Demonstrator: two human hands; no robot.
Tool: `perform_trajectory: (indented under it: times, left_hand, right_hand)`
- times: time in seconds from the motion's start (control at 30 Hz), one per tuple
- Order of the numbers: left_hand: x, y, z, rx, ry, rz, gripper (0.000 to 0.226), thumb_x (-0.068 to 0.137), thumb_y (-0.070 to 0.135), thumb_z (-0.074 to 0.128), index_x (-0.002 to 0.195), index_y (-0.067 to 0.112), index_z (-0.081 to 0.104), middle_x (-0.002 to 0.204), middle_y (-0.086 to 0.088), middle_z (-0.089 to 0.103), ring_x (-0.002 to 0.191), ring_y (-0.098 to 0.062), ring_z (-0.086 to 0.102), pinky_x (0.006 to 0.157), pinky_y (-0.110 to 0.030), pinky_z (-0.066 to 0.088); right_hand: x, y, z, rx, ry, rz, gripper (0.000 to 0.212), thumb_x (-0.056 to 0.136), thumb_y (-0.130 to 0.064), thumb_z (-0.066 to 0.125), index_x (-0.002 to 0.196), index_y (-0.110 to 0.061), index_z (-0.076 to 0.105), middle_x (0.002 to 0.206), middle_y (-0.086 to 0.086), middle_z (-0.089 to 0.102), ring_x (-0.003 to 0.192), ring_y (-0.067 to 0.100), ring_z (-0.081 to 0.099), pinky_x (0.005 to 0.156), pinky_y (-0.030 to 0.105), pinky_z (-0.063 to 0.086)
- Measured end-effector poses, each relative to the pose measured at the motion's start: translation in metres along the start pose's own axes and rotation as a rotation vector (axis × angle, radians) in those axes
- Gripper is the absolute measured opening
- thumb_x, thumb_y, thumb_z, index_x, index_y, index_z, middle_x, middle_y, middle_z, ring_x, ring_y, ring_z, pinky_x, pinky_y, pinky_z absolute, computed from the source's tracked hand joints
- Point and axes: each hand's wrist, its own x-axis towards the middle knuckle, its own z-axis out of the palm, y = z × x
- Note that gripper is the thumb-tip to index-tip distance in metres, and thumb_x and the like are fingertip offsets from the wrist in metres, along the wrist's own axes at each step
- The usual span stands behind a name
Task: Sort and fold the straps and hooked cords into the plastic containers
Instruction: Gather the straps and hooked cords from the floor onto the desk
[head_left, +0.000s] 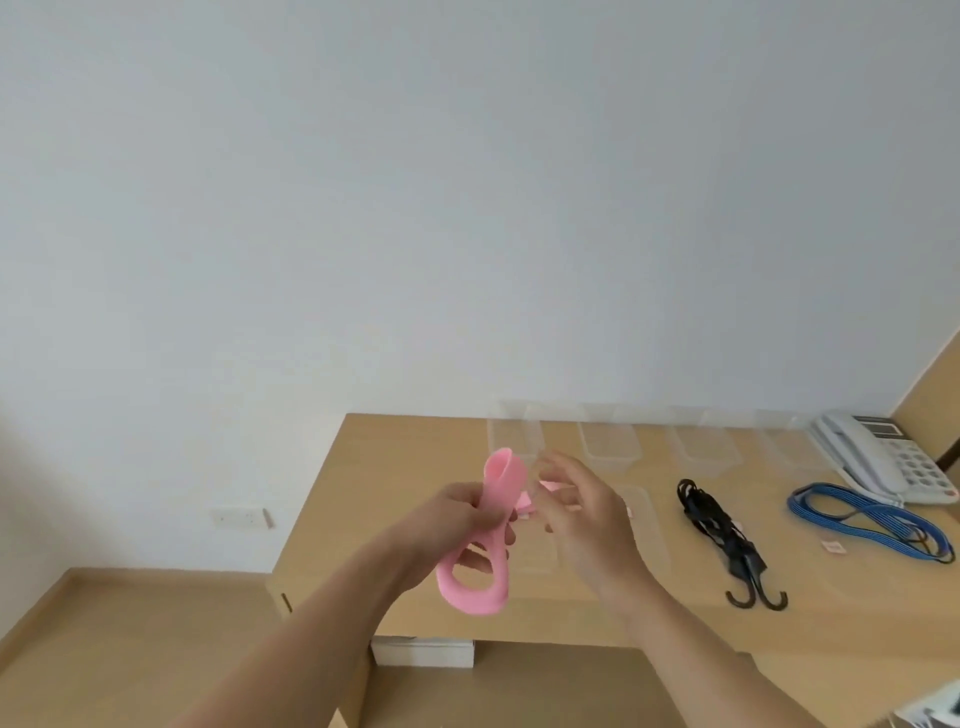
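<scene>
**Pink strap in hand above the bench, cords and containers laid out**

Left hand (462, 512): fingers are curling round the pink strap (475, 545), making a closed grip on its middle. One loop is standing up above the fist; a larger loop is hanging below it. The strap is being held in the air over the near left part of the bench (395, 467).

Right hand (576, 512): fingers are spreading loosely, blurred, just beside the strap's upper loop. A small pink end is showing by the fingertips; whether they are touching it cannot be told.

Black hooked cord (719, 530): lying bundled on the bench to the right of the hands, its two dark hooks pointing toward the near edge.

Blue hooked cord (872, 519): lying in loose loops further right, near the telephone (878, 457).

Clear plastic containers (608, 444): standing in a row along the far side of the bench; one more is sitting behind the right hand, partly hidden.

Small white tag (832, 546): lying between the two cords.

Telephone: sitting at the far right corner of the bench.
</scene>
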Motion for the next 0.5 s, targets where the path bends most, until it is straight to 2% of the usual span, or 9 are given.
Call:
perform_trajectory:
  times: [0.03,0.07,0.13,0.17,0.23,0.3,0.4,0.5]
  left_hand:
    - [0.008,-0.001,0.007,0.055,-0.060,-0.015,0.021,0.103,0.012,0.053,0.115,0.001,0.066,0.091,-0.008,0.073,0.085,-0.021,0.071,0.079,-0.038,0.060]
    - [0.014,-0.002,0.014,0.090,-0.114,-0.039,0.020,0.102,0.010,0.052,0.115,0.001,0.065,0.091,-0.009,0.072,0.085,-0.021,0.071,0.079,-0.037,0.059]
    - [0.027,-0.007,0.026,0.131,-0.196,-0.094,0.019,0.100,0.008,0.052,0.113,0.002,0.065,0.092,-0.009,0.073,0.085,-0.021,0.070,0.079,-0.037,0.057]
    - [0.033,-0.012,0.030,0.151,-0.224,-0.120,0.018,0.099,0.009,0.052,0.111,0.005,0.065,0.092,-0.009,0.073,0.085,-0.020,0.070,0.079,-0.037,0.056]
    - [0.045,-0.022,0.035,0.197,-0.245,-0.170,0.014,0.098,0.013,0.055,0.105,0.010,0.067,0.093,-0.006,0.075,0.082,-0.017,0.069,0.077,-0.036,0.052]
    - [0.057,-0.031,0.037,0.230,-0.229,-0.221,0.012,0.099,0.017,0.058,0.103,0.012,0.068,0.092,-0.003,0.076,0.079,-0.014,0.067,0.073,-0.031,0.051]
    - [0.075,-0.042,0.027,0.236,-0.165,-0.288,0.010,0.095,0.020,0.067,0.096,0.011,0.070,0.085,-0.003,0.074,0.076,-0.015,0.067,0.074,-0.027,0.054]
    - [0.095,-0.061,0.002,0.213,-0.036,-0.365,0.007,0.086,0.016,0.072,0.090,0.011,0.072,0.080,-0.004,0.075,0.072,-0.015,0.067,0.073,-0.029,0.048]
  right_hand:
    - [0.013,0.011,-0.011,0.080,-0.112,0.137,0.047,0.089,-0.037,0.070,0.134,-0.033,0.057,0.120,-0.013,0.063,0.100,0.001,0.065,0.090,0.037,0.057]
    - [0.024,0.023,-0.022,0.169,-0.231,0.241,0.047,0.090,-0.036,0.067,0.135,-0.028,0.055,0.122,-0.004,0.064,0.103,0.008,0.066,0.090,0.040,0.057]
    - [0.035,0.045,-0.036,0.329,-0.424,0.350,0.035,0.095,-0.027,0.062,0.126,-0.010,0.062,0.113,0.015,0.070,0.095,0.023,0.069,0.079,0.041,0.057]
    - [0.036,0.054,-0.039,0.380,-0.456,0.370,0.026,0.097,-0.019,0.061,0.118,-0.006,0.066,0.104,0.018,0.072,0.089,0.027,0.069,0.074,0.040,0.055]
    - [0.038,0.073,-0.040,0.411,-0.375,0.412,0.015,0.093,-0.004,0.062,0.104,-0.003,0.072,0.093,0.018,0.073,0.082,0.027,0.069,0.070,0.038,0.054]
    - [0.042,0.086,-0.034,0.418,-0.256,0.474,0.014,0.088,0.004,0.064,0.098,0.000,0.073,0.089,0.018,0.073,0.079,0.027,0.070,0.071,0.036,0.057]
    - [0.056,0.103,-0.027,0.461,-0.109,0.572,0.012,0.087,0.005,0.064,0.095,0.002,0.071,0.084,0.017,0.073,0.075,0.027,0.070,0.070,0.036,0.059]
    - [0.072,0.118,-0.025,0.476,-0.013,0.638,0.011,0.085,0.006,0.066,0.094,0.002,0.071,0.080,0.016,0.072,0.069,0.027,0.066,0.063,0.034,0.057]
